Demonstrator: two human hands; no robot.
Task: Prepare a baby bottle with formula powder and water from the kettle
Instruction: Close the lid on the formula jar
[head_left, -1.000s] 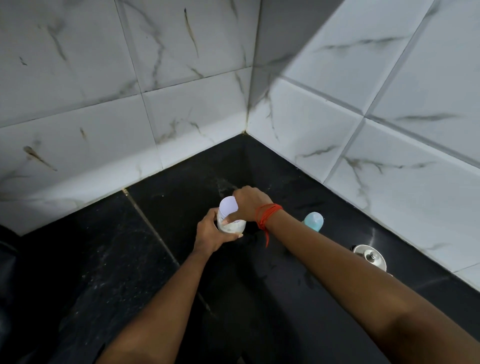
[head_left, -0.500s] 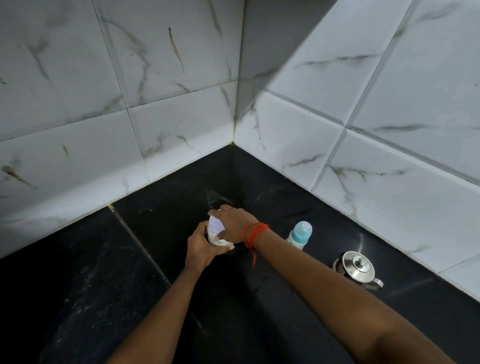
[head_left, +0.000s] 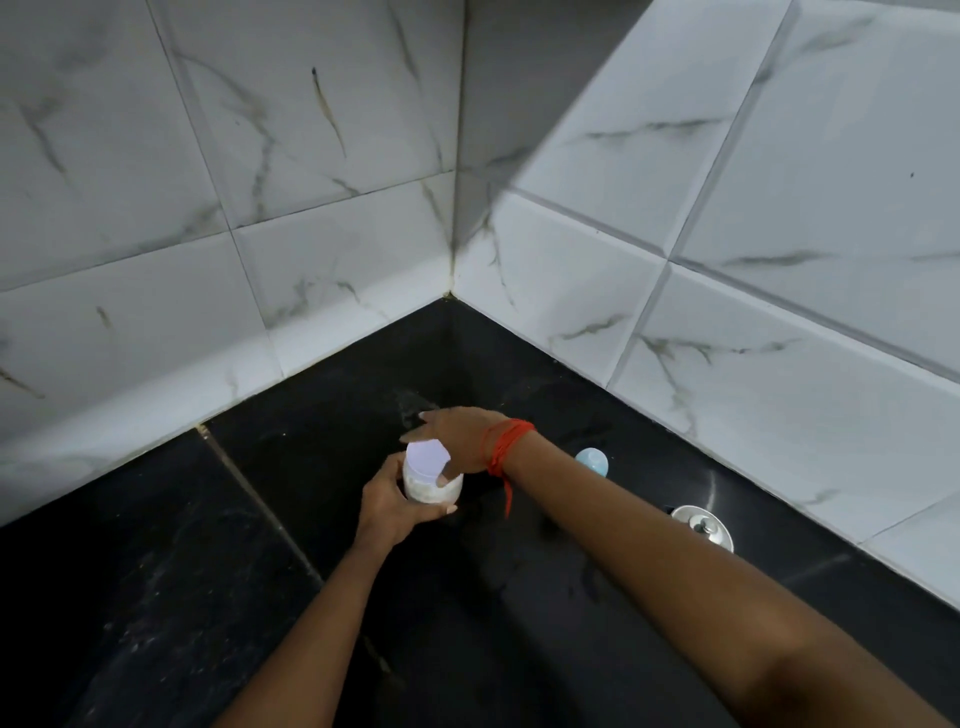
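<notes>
My left hand (head_left: 392, 506) is wrapped around the formula jar (head_left: 434, 491), which has white powder inside, holding it over the black desk (head_left: 208, 571). My right hand (head_left: 460, 436) lies across its pale lid (head_left: 426, 457), fingers stretched out, thumb against the lid's edge. To the right stands the steel kettle (head_left: 701, 526); beyond it is the baby bottle (head_left: 592, 461), near the tiled wall (head_left: 727, 389).

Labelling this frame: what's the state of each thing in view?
formula jar: upright, white powder inside
jar lid: atop formula jar; seated or loose, cannot tell
left hand: grips formula jar
right hand: over jar lid, thumb at its edge
baby bottle: blue cap on, partly hidden
kettle: lid on, partly hidden
</notes>
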